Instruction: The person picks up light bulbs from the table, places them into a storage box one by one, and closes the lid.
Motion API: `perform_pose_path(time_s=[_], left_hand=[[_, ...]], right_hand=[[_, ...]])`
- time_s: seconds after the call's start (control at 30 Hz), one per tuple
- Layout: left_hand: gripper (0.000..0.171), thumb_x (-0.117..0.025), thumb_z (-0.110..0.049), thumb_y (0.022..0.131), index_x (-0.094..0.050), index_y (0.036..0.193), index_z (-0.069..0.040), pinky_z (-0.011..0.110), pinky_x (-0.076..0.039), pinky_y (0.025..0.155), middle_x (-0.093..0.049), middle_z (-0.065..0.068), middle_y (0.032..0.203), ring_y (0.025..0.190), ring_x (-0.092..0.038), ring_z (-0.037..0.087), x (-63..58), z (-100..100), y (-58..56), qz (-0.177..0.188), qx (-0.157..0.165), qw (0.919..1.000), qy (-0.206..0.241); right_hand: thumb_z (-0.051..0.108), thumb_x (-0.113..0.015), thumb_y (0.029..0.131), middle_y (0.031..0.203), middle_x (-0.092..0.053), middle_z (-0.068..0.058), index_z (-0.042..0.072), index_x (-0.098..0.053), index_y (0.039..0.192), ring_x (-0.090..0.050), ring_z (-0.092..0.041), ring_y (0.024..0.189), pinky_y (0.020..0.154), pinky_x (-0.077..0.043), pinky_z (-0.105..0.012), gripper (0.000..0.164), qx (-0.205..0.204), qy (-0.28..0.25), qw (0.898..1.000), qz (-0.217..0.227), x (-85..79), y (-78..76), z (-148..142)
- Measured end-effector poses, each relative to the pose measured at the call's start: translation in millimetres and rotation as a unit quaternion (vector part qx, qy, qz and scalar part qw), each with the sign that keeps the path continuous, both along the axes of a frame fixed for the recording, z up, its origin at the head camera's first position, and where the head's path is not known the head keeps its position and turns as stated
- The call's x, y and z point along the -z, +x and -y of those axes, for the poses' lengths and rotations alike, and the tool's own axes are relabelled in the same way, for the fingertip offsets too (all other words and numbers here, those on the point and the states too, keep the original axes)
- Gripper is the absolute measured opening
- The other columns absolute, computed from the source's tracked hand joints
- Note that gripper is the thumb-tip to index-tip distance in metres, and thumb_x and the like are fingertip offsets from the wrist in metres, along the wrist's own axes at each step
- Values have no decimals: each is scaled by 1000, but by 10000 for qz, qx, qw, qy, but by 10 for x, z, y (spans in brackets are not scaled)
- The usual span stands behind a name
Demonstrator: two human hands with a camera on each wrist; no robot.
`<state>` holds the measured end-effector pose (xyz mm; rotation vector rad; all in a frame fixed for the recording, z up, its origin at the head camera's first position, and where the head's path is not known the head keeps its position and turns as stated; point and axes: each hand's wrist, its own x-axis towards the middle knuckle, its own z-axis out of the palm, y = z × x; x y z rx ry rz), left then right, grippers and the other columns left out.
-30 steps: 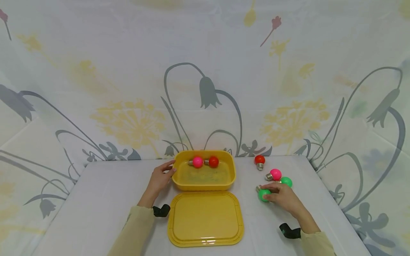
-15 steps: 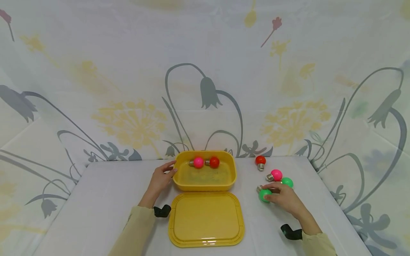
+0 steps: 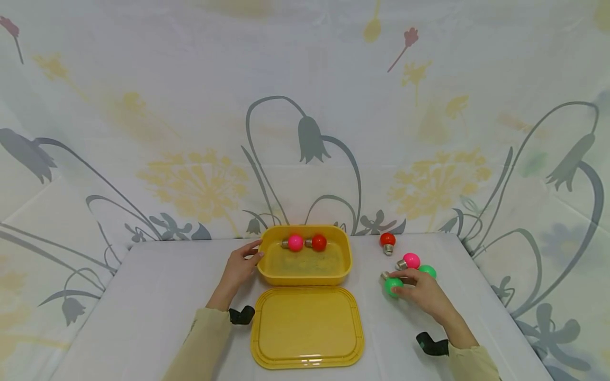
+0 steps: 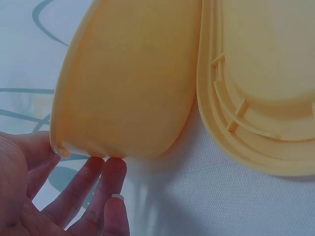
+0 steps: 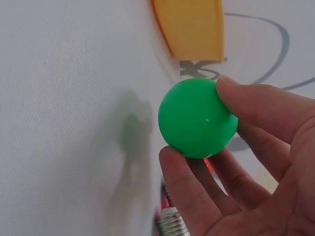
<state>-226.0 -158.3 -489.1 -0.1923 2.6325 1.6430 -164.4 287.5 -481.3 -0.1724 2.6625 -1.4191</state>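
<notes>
A yellow plastic box stands at the back of the table, holding a pink bulb and a red bulb. My left hand holds its left end; in the left wrist view several fingertips press the outer wall and the thumb meets the rim, its tip hidden. To the right, my right hand pinches a green bulb by its round globe, metal base pointing away to the left. Its shadow lies apart from it on the cloth, so the bulb is off the table.
In front of the box lies a yellow lid. Beyond the right hand, a second red bulb, another pink bulb and a second green bulb rest on the white cloth. A patterned curtain rises behind.
The green bulb and my right hand have risen slightly from the cloth. My left hand stays on the box, and the other bulbs have not moved.
</notes>
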Motion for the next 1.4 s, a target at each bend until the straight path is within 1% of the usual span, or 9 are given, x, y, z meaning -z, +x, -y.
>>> perform_pose_path(time_s=[0.1, 0.37, 0.63, 0.9, 1.07, 1.17, 1.4], left_hand=[[44, -63, -20, 98, -58, 142, -14, 33, -52, 78, -60, 20, 130, 98, -62, 27, 0, 1, -2, -1, 6, 10000, -22], [44, -63, -20, 98, -58, 142, -14, 33, -52, 78, -60, 20, 130, 99, -60, 28, -8, -3, 7, 44, -26, 10000, -22], [44, -64, -20, 98, -58, 142, -15, 32, -52, 78, -60, 20, 129, 98, -61, 28, -9, -8, 6, 40, -49, 10000, -3], [44, -64, -20, 98, -58, 141, -15, 31, -50, 75, -61, 20, 129, 95, -62, 27, -11, -7, 8, 37, -45, 10000, 38], [44, -63, -20, 98, -58, 141, -14, 31, -51, 75, -60, 20, 129, 94, -63, 27, -9, -3, 18, -2, -30, 10000, 43], [44, -63, -20, 98, -58, 141, -14, 31, -51, 75, -60, 20, 128, 93, -63, 26, -14, -5, 18, -17, -16, 10000, 46], [44, -63, -21, 99, -58, 142, -14, 32, -51, 76, -60, 20, 129, 93, -63, 25, -7, 1, 11, 22, 11, 10000, 24]], right_hand=[[16, -79, 86, 127, -62, -20, 2, -70, 119, -59, -42, 115, 82, -54, -32, 37, 15, -30, 10000, -36, -1, -6, 10], [17, -79, 86, 127, -62, -19, 1, -70, 119, -59, -42, 116, 88, -53, -43, 38, 174, -52, 9998, 60, 3, -9, 46], [20, -78, 87, 126, -63, -19, 1, -69, 120, -58, -42, 117, 89, -53, -42, 39, 142, -151, 9998, 39, -24, -21, 66], [22, -77, 88, 126, -63, -18, 2, -68, 122, -57, -43, 119, 92, -52, -46, 40, 125, -165, 9997, 133, -86, -41, 112], [21, -77, 89, 124, -64, -16, 2, -68, 122, -56, -42, 119, 92, -52, -48, 39, 24, -256, 9996, 100, -109, -64, 137], [22, -77, 89, 125, -63, -16, 3, -68, 122, -56, -42, 119, 92, -51, -49, 40, 44, -235, 9996, 118, -122, -83, 153], [23, -77, 88, 127, -62, -18, 4, -68, 123, -56, -42, 119, 92, -51, -49, 41, -53, -282, 9996, 58, -164, -140, 180]])
